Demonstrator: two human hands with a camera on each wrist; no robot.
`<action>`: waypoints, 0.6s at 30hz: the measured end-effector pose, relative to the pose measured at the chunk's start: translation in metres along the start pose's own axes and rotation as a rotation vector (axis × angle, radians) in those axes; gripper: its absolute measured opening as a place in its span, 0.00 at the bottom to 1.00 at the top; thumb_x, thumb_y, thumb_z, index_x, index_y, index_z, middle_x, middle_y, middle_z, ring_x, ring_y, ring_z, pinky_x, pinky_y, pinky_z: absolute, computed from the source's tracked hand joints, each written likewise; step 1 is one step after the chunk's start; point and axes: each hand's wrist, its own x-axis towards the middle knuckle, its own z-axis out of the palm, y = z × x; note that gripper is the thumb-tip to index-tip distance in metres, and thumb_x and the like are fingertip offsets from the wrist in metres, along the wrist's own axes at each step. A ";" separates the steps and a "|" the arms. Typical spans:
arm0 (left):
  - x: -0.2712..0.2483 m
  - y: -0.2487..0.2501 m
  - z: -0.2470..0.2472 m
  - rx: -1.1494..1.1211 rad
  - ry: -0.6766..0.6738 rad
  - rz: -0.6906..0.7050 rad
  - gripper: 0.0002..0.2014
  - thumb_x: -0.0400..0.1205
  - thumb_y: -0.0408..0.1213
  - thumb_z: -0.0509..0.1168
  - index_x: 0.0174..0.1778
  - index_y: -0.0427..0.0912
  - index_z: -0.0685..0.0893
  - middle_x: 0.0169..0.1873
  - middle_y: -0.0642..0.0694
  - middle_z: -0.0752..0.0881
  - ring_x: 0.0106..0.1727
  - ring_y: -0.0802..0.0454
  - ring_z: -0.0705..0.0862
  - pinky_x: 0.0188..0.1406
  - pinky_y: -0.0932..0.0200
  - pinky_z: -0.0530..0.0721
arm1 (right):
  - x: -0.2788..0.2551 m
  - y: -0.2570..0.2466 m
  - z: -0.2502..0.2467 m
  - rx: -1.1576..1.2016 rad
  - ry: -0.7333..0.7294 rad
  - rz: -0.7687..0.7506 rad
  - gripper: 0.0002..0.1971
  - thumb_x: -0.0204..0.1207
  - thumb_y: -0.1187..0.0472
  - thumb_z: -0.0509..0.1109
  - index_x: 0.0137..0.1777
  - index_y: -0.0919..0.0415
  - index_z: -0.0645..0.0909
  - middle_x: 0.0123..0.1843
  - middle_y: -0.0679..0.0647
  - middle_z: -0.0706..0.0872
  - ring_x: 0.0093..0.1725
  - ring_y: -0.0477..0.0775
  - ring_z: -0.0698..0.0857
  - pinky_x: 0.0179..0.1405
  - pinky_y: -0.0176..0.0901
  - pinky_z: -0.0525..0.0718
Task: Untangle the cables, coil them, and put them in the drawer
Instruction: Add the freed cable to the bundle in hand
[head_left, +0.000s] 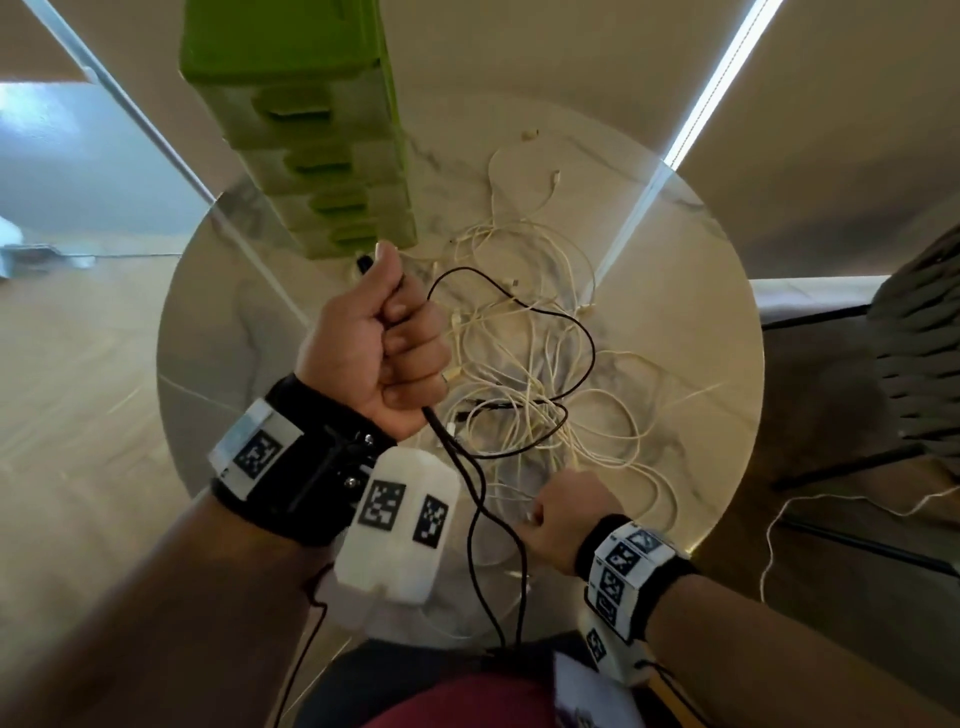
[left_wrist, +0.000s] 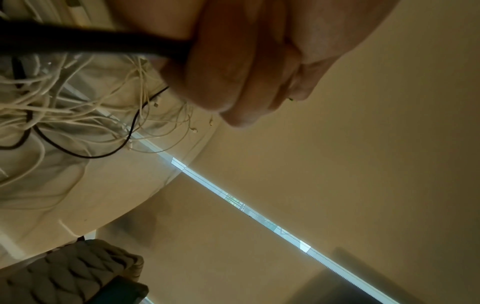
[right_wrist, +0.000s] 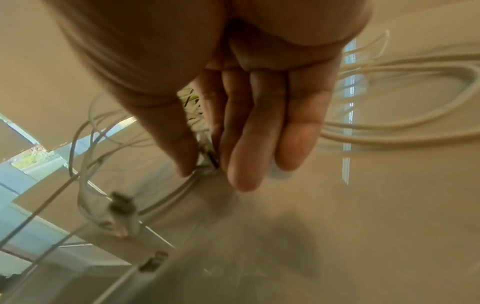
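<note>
left hand (head_left: 375, 338) at frame centre, fisted around black cable (head_left: 582, 332), lifted, likely to draw it free of the pile. right hand (head_left: 563, 512) lower right, fingers straight and together, thumb apart, touching white cables (head_left: 524, 364) on worktop (head_left: 691, 291), probably steadying them. green drawer unit (head_left: 306, 124) top centre, drawers closed.

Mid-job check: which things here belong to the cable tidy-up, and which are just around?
Job:
black cable, gripped in the left hand
white cables tangled on the table, right hand reaching in
green drawer unit

Around:
round table
woven chair
</note>
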 end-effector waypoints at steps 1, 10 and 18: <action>0.001 0.000 0.000 0.003 0.003 -0.005 0.26 0.87 0.60 0.50 0.27 0.48 0.61 0.16 0.53 0.60 0.11 0.60 0.58 0.15 0.75 0.52 | -0.001 -0.002 0.000 0.006 0.016 -0.012 0.30 0.77 0.38 0.65 0.22 0.59 0.67 0.21 0.50 0.69 0.22 0.49 0.67 0.22 0.38 0.65; 0.009 -0.006 0.006 0.182 0.029 -0.029 0.21 0.84 0.54 0.58 0.29 0.47 0.67 0.19 0.51 0.61 0.13 0.59 0.56 0.15 0.73 0.52 | -0.028 -0.034 -0.090 0.555 0.289 -0.189 0.12 0.77 0.57 0.73 0.33 0.59 0.84 0.25 0.48 0.82 0.24 0.44 0.78 0.29 0.48 0.85; 0.024 -0.013 0.023 0.469 0.104 0.072 0.07 0.83 0.24 0.58 0.44 0.38 0.78 0.22 0.49 0.66 0.18 0.57 0.61 0.14 0.68 0.55 | -0.032 -0.057 -0.192 0.493 0.515 -0.388 0.07 0.74 0.58 0.75 0.34 0.55 0.87 0.23 0.44 0.81 0.21 0.40 0.76 0.21 0.29 0.73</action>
